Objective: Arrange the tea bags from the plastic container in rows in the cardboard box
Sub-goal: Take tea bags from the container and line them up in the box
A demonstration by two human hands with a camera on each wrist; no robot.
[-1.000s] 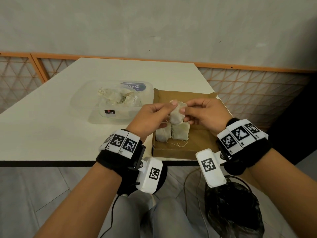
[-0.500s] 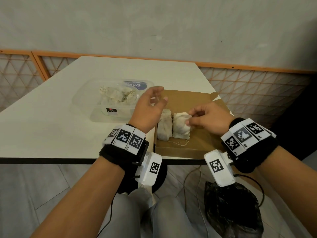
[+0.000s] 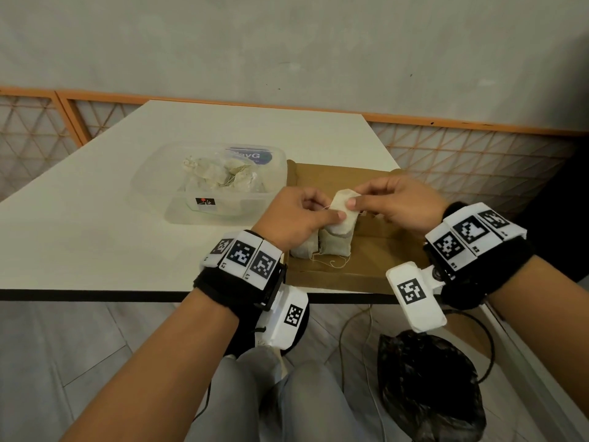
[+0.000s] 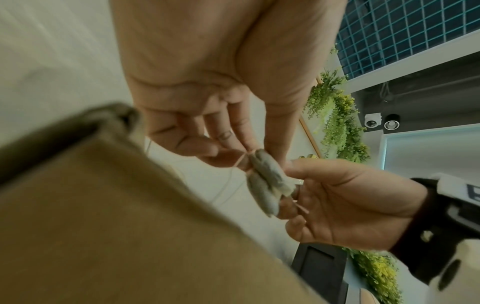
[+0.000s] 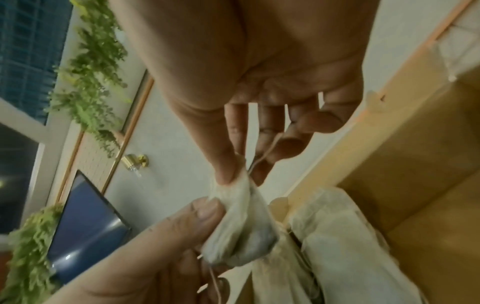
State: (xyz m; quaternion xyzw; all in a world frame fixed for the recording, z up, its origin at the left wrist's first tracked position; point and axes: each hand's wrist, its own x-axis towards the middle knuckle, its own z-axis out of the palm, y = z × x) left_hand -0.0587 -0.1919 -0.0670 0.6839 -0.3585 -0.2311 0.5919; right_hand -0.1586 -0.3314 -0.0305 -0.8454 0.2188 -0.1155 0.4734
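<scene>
Both hands hold one pale tea bag [image 3: 345,212] just above the open cardboard box [image 3: 376,269]. My left hand [image 3: 331,215] pinches its lower left side and its string. My right hand [image 3: 354,201] pinches its upper edge. In the left wrist view the tea bag [image 4: 267,183] hangs between my left hand [image 4: 233,156] and my right hand [image 4: 291,185]. Right wrist view: my right hand [image 5: 240,171] pinches the tea bag [image 5: 241,226]. Two tea bags [image 3: 334,247] stand side by side in the box's near left corner. A clear plastic container [image 3: 149,186] of tea bags [image 3: 220,175] sits left of the box.
The white table [image 3: 95,237] has its near edge just below the box, and the box sits at its right end. A black bag [image 3: 430,387] and cables lie on the floor under my right wrist. An orange lattice rail [image 3: 478,154] runs behind the table.
Half a second ago my right hand pressed a tea bag down in the box while my left hand was lifted near the container. Now both hands pinch another tea bag above the box.
</scene>
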